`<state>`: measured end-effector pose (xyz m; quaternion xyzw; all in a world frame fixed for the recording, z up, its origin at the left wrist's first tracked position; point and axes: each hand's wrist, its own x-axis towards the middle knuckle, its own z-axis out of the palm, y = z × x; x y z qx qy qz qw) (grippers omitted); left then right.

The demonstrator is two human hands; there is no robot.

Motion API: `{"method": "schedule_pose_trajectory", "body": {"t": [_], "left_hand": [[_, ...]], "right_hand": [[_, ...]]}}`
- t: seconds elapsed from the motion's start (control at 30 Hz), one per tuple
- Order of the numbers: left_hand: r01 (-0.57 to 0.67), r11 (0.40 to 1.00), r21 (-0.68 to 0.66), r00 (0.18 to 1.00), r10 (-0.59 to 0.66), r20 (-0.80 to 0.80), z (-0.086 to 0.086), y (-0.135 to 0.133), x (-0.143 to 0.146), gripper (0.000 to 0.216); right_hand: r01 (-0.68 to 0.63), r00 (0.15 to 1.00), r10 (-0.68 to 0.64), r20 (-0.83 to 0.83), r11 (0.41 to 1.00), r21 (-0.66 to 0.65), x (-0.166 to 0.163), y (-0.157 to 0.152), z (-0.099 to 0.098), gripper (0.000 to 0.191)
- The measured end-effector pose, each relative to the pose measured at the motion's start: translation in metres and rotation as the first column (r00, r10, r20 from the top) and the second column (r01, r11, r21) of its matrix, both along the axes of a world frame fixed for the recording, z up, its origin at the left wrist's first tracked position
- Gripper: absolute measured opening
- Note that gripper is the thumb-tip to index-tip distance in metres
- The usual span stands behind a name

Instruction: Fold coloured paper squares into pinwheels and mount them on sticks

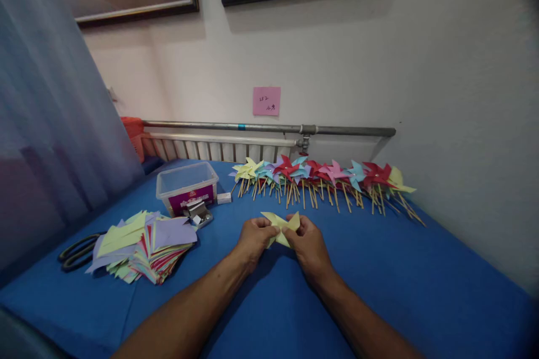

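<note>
We hold a yellow paper piece [281, 227] just below the middle of the frame, a little above the blue table [379, 286]. Its pointed flaps stick up between our hands. Our left hand [252, 238] pinches its left side with curled fingers, and our right hand [309, 247] grips its right side the same way, so both hands are closed on the paper. How the fingertips sit under the flaps we cannot tell.

To do this fold well, we judge that the corners should meet at the middle without creasing the curved flaps, with light pressure from both thumbs and the sheet held level.

Above the hands, a row of pinwheels [324, 176] on wooden sticks lies along the far edge of the table, in red, pink, blue and yellow. At centre left stands a clear plastic box [187, 182], with a small metal tool [197, 213] just in front of it. Lower left lies a stack of coloured paper [145, 247], with scissors [78, 252] beside it. A pink note [266, 101] hangs on the wall, upper centre
</note>
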<state>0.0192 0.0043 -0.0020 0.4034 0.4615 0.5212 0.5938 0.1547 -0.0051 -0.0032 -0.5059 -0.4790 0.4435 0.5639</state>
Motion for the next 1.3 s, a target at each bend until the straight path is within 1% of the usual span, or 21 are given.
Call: {"method": "schedule_pose_trajectory", "body": {"t": [0.1, 0.2, 0.3, 0.4, 0.5, 0.63, 0.77, 0.9, 1.07, 1.13, 1.2, 1.23, 1.27, 1.3], "left_hand": [[-0.007, 1.000, 0.013, 0.999, 0.008, -0.051, -0.004, 0.001, 0.000, 0.035], [-0.006, 0.999, 0.042, 0.997, 0.009, -0.071, -0.006, 0.003, 0.000, 0.034], [0.008, 0.998, 0.069, 0.998, -0.003, -0.067, -0.007, 0.004, -0.002, 0.034], [0.013, 0.997, 0.082, 0.998, -0.008, -0.058, -0.005, 0.003, -0.004, 0.033], [0.032, 0.997, 0.071, 0.999, -0.029, -0.032, -0.002, 0.002, -0.005, 0.032], [0.033, 0.998, 0.051, 0.999, -0.033, -0.011, 0.003, 0.000, -0.005, 0.032], [0.039, 0.998, 0.043, 0.999, -0.039, 0.011, 0.005, 0.001, -0.006, 0.035], [0.048, 0.998, 0.029, 0.999, -0.048, 0.010, 0.003, 0.002, -0.007, 0.037], [0.052, 0.998, 0.038, 0.998, -0.051, -0.029, -0.004, 0.003, -0.003, 0.035], [0.072, 0.996, 0.044, 0.993, -0.067, -0.099, -0.001, 0.004, -0.004, 0.033], [0.133, 0.988, 0.075, 0.954, -0.107, -0.281, 0.009, 0.005, -0.013, 0.025], [0.176, 0.979, 0.104, 0.899, -0.116, -0.422, 0.016, 0.007, -0.022, 0.021], [0.213, 0.966, 0.144, 0.811, -0.093, -0.577, 0.024, 0.008, -0.033, 0.017], [0.216, 0.953, 0.211, 0.676, 0.009, -0.737, 0.033, 0.010, -0.046, 0.016]], "right_hand": [[-0.003, 1.000, 0.003, 0.014, 1.000, 0.004, -0.002, 0.000, 0.000, 0.042], [-0.009, 1.000, 0.009, -0.026, 1.000, -0.004, -0.002, 0.001, 0.000, 0.043], [-0.054, 0.996, 0.051, -0.069, 0.998, -0.038, -0.001, 0.003, -0.001, 0.043], [-0.108, 0.986, 0.099, -0.131, 0.992, -0.065, 0.001, 0.003, -0.001, 0.044], [-0.137, 0.975, 0.118, -0.189, 0.986, -0.091, 0.002, 0.001, 0.000, 0.046], [-0.198, 0.959, 0.169, -0.227, 0.974, -0.110, 0.003, -0.002, 0.002, 0.043], [-0.214, 0.960, 0.185, -0.210, 0.969, -0.124, 0.003, -0.004, 0.003, 0.040], [-0.172, 0.979, 0.157, -0.128, 0.979, -0.114, 0.002, -0.003, 0.003, 0.042], [-0.111, 0.994, 0.110, -0.022, 0.992, -0.057, 0.000, -0.002, 0.003, 0.040], [-0.107, 0.994, 0.106, -0.011, 0.992, -0.061, 0.000, -0.001, 0.002, 0.039], [-0.097, 0.995, 0.094, -0.033, 0.993, -0.070, 0.002, 0.000, 0.000, 0.039], [-0.084, 0.995, 0.079, -0.056, 0.994, -0.076, 0.004, 0.001, 0.000, 0.039], [-0.062, 0.995, 0.056, -0.083, 0.995, -0.081, 0.006, 0.003, -0.001, 0.039], [-0.035, 0.994, 0.026, -0.109, 0.996, -0.086, 0.008, 0.004, -0.001, 0.038]]}}
